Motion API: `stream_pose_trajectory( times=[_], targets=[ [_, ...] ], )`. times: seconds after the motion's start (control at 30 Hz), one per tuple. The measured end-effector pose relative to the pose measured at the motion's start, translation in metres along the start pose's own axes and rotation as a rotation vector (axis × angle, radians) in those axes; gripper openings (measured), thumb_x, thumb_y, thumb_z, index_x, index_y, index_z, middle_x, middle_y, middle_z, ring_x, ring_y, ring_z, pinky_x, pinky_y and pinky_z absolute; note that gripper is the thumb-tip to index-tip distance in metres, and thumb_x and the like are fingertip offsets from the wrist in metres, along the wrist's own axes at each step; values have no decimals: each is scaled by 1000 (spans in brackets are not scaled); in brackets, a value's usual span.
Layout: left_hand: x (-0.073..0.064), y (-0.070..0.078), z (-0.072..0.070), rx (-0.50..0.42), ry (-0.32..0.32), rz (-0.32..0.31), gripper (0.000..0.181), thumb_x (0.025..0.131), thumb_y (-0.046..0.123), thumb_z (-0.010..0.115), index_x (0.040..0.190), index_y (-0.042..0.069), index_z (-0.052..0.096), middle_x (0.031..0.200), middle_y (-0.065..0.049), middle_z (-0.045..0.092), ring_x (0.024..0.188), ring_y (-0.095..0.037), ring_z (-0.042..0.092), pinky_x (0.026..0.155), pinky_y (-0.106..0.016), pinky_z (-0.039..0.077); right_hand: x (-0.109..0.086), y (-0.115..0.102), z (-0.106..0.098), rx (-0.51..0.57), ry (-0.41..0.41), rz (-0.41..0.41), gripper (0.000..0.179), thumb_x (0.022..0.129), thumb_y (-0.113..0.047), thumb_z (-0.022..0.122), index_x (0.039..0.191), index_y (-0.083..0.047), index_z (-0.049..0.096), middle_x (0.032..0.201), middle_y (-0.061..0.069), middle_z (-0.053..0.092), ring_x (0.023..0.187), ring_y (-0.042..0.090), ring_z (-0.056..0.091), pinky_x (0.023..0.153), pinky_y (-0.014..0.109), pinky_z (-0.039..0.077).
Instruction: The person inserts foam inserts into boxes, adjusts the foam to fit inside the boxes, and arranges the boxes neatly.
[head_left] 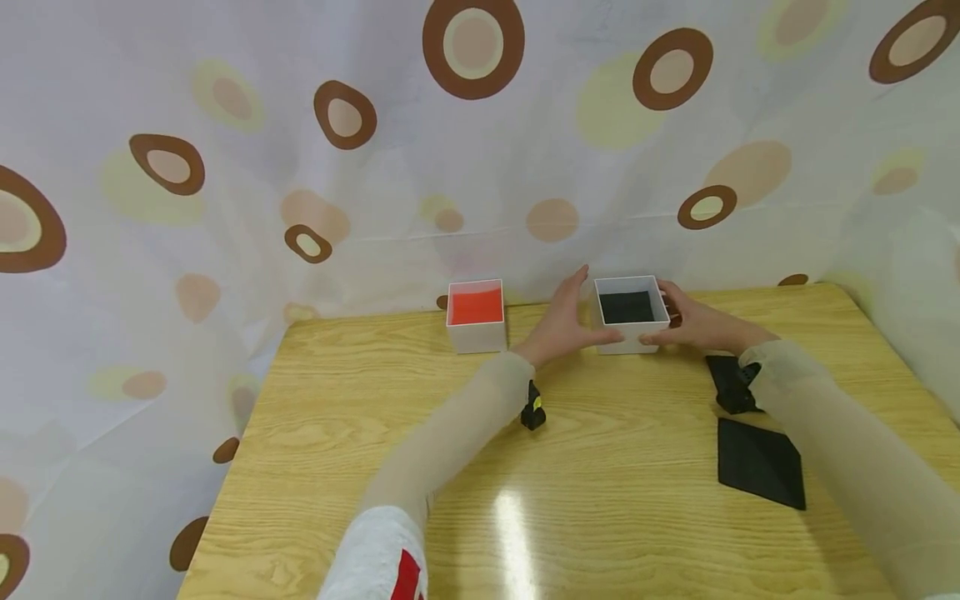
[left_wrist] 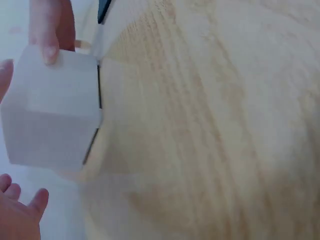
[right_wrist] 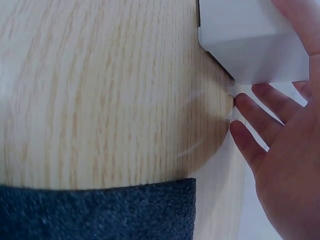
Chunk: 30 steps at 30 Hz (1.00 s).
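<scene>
A white open-topped box [head_left: 632,342] stands on the table against the patterned backdrop, with a black piece [head_left: 627,307] inside it. Spread fingers and thumb of my left hand [head_left: 562,325] stand at its left side; in the left wrist view the fingertips are apart from the box [left_wrist: 50,115]. My right hand [head_left: 701,323] is around the right side. Its thumb lies at the front wall, and its other fingers extend loosely by the far side in the right wrist view. A second white box [head_left: 478,338] with an orange-red piece [head_left: 477,307] inside sits farther left.
Two flat black pieces lie on the right of the wooden table [head_left: 360,450]: a sheet [head_left: 760,462] and, partly under the right wrist, another piece [head_left: 722,372]. Behind the boxes hangs a white sheet [head_left: 420,167] with brown and yellow shapes.
</scene>
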<state>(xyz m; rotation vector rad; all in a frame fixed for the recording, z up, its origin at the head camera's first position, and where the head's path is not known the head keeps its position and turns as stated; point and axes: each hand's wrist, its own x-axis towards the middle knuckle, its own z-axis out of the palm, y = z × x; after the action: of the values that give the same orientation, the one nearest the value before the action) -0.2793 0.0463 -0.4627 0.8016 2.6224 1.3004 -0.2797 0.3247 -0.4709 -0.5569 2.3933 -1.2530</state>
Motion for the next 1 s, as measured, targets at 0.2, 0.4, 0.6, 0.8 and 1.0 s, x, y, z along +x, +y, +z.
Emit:
stream_pose_trajectory(
  times=[0.2,0.4,0.6,0.8,1.0],
  targets=[
    [1,-12,8,-167,-27,-91,126,81,39,91,169,19,4,173,-1,19,157,-14,23,124,-36,29,-2,-1,3,8,-4,15,101,98,-14,74,165,-12,-1,148,27,41,125,40,52,98,41,49],
    [9,-16,18,-334,-52,-21,107,83,22,91,165,17,21,161,0,38,150,-14,35,118,-34,39,-2,-2,4,10,-13,20,102,99,-18,74,166,-14,-3,150,27,40,130,43,49,103,53,45],
    [13,-17,24,-347,-35,7,100,85,19,90,162,18,26,148,1,45,138,-11,43,112,-28,43,0,3,3,7,-4,23,102,98,-18,75,166,-16,-1,149,26,41,125,40,51,100,48,46],
    [16,-20,26,-397,-26,-5,94,84,18,90,159,20,32,146,1,47,133,-11,48,108,-27,46,2,5,1,-2,-11,12,102,98,-19,76,166,-17,0,149,25,40,125,38,49,102,51,44],
    [19,-19,26,-420,-22,-22,95,83,18,91,158,19,33,146,2,48,132,-12,49,107,-26,47,-4,-2,-7,-27,-38,8,106,96,-18,77,167,-16,-3,160,30,27,141,50,37,112,67,35]
  ],
)
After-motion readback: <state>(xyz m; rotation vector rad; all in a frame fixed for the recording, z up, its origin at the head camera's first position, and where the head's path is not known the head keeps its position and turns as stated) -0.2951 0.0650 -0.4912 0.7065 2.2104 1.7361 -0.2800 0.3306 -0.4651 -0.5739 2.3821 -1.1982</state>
